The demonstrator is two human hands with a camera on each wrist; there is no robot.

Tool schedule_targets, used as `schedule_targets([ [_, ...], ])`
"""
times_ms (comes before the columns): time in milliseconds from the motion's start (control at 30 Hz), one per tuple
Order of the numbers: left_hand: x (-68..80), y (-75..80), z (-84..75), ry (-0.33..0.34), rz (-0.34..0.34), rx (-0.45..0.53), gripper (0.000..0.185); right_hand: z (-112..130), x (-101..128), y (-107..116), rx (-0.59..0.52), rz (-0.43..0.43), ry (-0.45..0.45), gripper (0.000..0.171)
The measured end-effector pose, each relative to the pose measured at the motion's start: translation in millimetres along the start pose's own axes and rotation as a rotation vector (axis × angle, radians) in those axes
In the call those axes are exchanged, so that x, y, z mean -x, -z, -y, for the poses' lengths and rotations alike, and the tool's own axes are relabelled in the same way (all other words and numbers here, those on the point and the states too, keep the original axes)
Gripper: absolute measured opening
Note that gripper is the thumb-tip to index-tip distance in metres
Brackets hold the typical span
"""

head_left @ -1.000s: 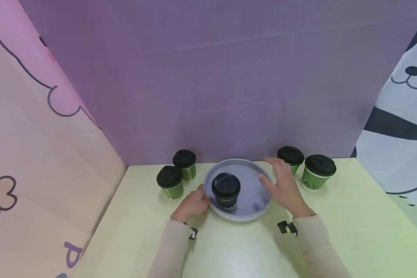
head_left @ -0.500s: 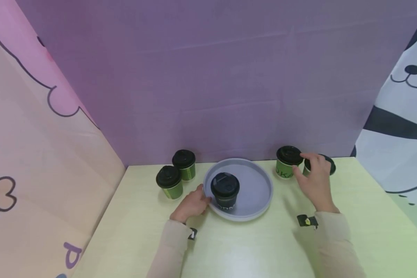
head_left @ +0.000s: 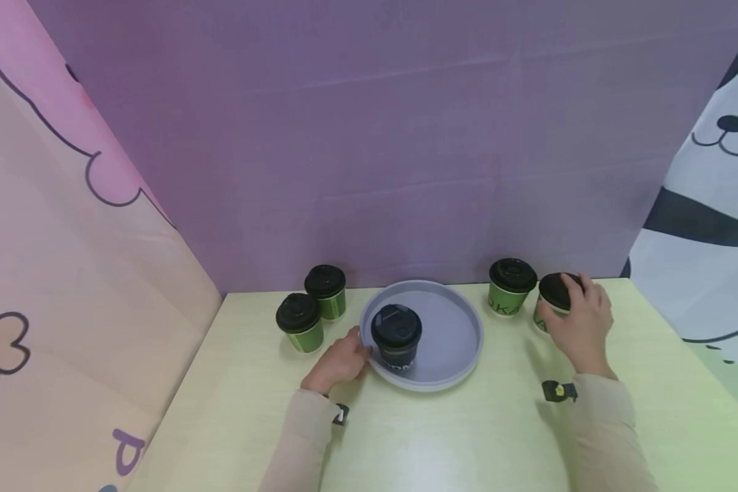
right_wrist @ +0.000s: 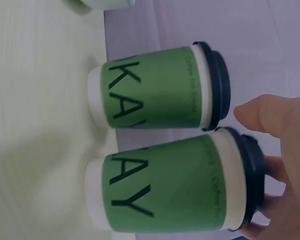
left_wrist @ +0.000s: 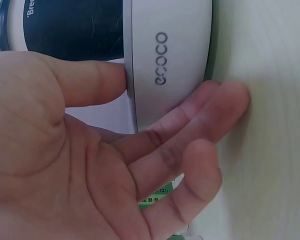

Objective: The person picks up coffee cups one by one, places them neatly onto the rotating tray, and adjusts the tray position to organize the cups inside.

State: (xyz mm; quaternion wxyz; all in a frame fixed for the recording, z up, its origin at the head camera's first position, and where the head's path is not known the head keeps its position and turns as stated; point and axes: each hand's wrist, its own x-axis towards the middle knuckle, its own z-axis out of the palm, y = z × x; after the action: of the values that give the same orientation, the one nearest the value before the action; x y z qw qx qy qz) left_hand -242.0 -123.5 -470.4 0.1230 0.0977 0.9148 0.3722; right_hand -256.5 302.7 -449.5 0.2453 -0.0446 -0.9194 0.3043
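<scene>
Fingers of the right hand (head_left: 581,321) are curling around the black lid of the outer green cup (right_wrist: 160,187), and the wrist view is showing them wrapping its rim, so this hand is gripping the cup. One second ago this hand was lying open over the tray's 3 o'clock edge; half a second ago it was passing the inner green cup (head_left: 509,288); now it is arriving on the cup farther out, at about 3 o'clock from the tray. The cup is standing on the table (head_left: 455,437), just beside its neighbour, and it looks ready to be lifted, though it is not yet leaving the surface.

The left hand (head_left: 339,361) is keeping its place at the 9 o'clock rim of the grey tray (head_left: 461,342), thumb over the rim and fingers under it, pinching the tray steady. A dark cup (head_left: 396,336) is standing inside the tray, near that hand. Two more green cups (head_left: 310,311) are waiting at 10 o'clock.
</scene>
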Motion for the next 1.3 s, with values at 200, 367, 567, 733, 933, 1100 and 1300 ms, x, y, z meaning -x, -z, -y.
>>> schedule_targets([
  [200, -3.8, -3.8, 2.2, 0.02, -0.036, -0.039, 0.057, -4.1, 1.2, 0.6, 0.006, 0.037, -0.037, 0.069],
  [367, -6.4, -6.7, 2.0, 0.046, -0.059, -0.038, 0.056, -5.1, 0.3, 1.4, 0.006, 0.029, -0.066, 0.067],
  [567, -8.2, -9.2, 1.2, 0.077, -0.097, -0.059, 0.053, -6.6, 0.9, 3.2, 0.018, 0.008, -0.09, 0.061],
  [733, -8.0, -11.0, 0.2, 0.08, -0.136, -0.07, 0.051, -6.6, 1.3, 4.7, 0.017, -0.026, -0.098, 0.058],
  [933, -8.4, -13.3, -1.3, 0.099, -0.171, -0.052, 0.048, -5.8, -0.5, 7.4, 0.002, -0.039, -0.122, 0.054],
  [1100, -9.8, -15.3, -1.2, 0.134, -0.197, -0.034, 0.047, -5.9, -1.7, 7.9, 0.01, -0.037, -0.109, 0.052],
  [1300, -11.9, -17.2, 0.9, 0.136, -0.216, -0.026, 0.046, -5.0, -0.7, 10.0, -0.011, -0.019, -0.11, 0.054],
])
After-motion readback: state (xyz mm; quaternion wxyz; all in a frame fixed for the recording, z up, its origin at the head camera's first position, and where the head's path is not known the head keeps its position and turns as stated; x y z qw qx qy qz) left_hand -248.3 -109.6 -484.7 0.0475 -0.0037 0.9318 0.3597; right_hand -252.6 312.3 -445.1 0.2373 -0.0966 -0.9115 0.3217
